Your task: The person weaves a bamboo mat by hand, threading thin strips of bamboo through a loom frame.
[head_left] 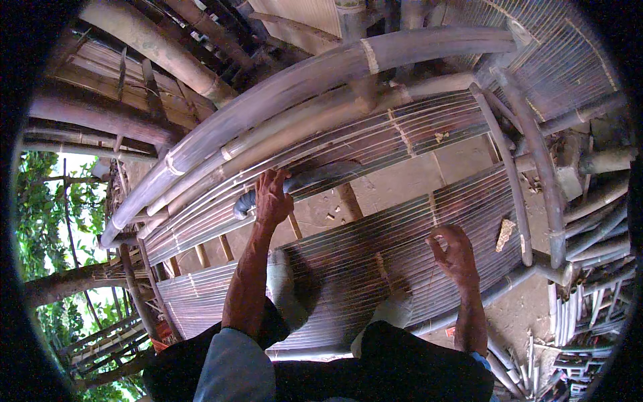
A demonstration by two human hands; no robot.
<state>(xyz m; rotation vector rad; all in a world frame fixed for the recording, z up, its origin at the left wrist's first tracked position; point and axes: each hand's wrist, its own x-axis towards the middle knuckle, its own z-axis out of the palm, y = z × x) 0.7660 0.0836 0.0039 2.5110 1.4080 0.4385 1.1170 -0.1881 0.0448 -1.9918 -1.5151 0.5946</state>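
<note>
My left hand [271, 199] is over the far strip of bamboo slats [445, 137], its fingers curled over a grey, curved tool [325, 173] that looks like a machete. The tool's dark wrapped end [242, 205] shows to the left of the hand, and a broad grey part runs to the right. What lies under the palm is hidden. Above the right part of the near slatted panel [341, 248] hovers my right hand [459, 254]. Its fingers are loosely bent, thumb and forefinger apart, and I see nothing between them.
Thick bamboo poles [295, 67] form a rail along the far side. A gap between the two slatted parts shows the dirt floor [395, 182] and crosspieces. A pale flat scrap [506, 235] lies at right. Bamboo poles [603, 234] are stacked beyond it.
</note>
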